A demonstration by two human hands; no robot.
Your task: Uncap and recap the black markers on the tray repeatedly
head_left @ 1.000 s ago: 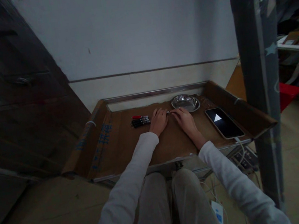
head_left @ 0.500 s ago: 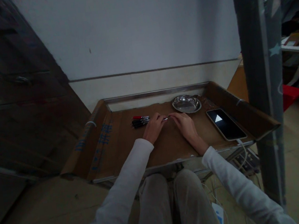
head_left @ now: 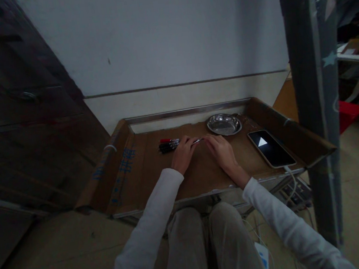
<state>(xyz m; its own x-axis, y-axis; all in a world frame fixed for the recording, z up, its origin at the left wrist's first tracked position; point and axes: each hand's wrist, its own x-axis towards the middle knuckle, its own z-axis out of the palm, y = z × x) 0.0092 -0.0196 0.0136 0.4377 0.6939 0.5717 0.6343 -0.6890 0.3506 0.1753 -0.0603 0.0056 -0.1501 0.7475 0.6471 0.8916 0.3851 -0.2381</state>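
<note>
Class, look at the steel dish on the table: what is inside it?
The dish looks empty: only its shiny bottom shows. Its near inner wall is hidden by the rim, and the dim light could hide something small.

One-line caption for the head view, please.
Seated person's left hand and right hand hold a small pen over a cardboard-lined table, beside markers, a steel dish and a phone.

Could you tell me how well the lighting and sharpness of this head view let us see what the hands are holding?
Head view: dim and underexposed overall; the left hand and right hand show only a small, soft pen-like item between them; the phone screen glows; the metal dish glints faintly; edges bend from lens distortion.
</note>
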